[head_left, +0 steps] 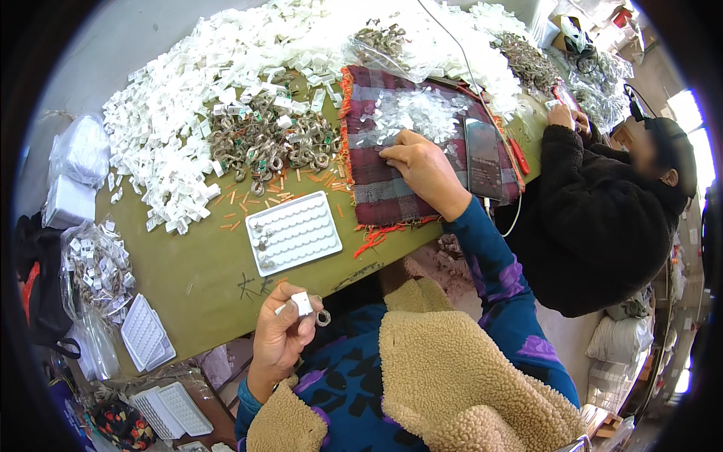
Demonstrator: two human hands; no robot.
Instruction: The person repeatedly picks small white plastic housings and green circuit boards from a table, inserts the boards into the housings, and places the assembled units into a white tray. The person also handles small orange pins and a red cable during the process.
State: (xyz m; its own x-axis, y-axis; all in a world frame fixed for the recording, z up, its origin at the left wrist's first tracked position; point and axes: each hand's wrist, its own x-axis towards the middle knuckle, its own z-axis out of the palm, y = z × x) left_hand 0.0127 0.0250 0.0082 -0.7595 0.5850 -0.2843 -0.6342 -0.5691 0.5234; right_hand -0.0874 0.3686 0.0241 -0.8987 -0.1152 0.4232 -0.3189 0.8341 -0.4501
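- The left hand (pixel 282 335), just off the near edge of the bench (pixel 203 279), is grasping a small white block (pixel 302 303) between thumb and fingers, with a cord-like loop (pixel 324 319) beside it at the fingertips.
- Over on the plaid cloth (pixel 369 188), the right hand (pixel 422 162) has its fingers bent down at the near-left edge of the loose clear pieces (pixel 422 109); whether anything is pinched there, one cannot tell.
- The step in hand looks like a pick-up: one hand minding the white block, the other at the small parts.
- The next move, by that reading, calls for a fine pinch on a single thin piece, the block held steady and its loop clear of the fingers.
- Between the hands, on the bench, sits a white tray (pixel 301 233), a few small items along its left side, most of its rows bare.
- Beyond it, orange strips (pixel 241 211) lie scattered before a heap of coiled cords (pixel 271 143), and white blocks (pixel 173 135) bank up behind.
- To the right, a phone (pixel 482 158) lies on the cloth.
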